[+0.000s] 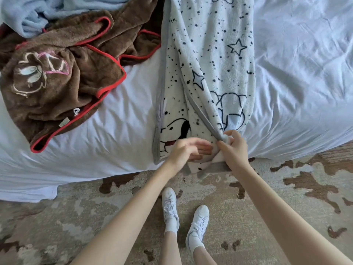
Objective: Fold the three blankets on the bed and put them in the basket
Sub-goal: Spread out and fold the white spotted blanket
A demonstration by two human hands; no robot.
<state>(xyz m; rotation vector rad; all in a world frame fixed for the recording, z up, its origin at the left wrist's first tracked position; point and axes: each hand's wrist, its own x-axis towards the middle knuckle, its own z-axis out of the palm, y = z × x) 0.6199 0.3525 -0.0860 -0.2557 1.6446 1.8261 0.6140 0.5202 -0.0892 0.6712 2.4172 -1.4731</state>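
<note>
head view: the star-print blanket (210, 64) lies in a long strip across the bed (118, 134). its near corner is bunched in the curled fingers of the right hand (234, 148) at the bed's edge. the left hand (184, 150), blurred, has loose straight fingers just beside that bunch. the brown blanket (66, 77) lies crumpled well to the left.

Three blankets lie before you on the bed (124, 134).
The starry blanket (210, 54) (grey-edged, cartoon dog printed) stretches in a long strip, near corner bunched at the edge; left of it the brown blanket (80, 79), red-trimmed, lies crumpled against the light-blue blanket (34, 14).
</note>
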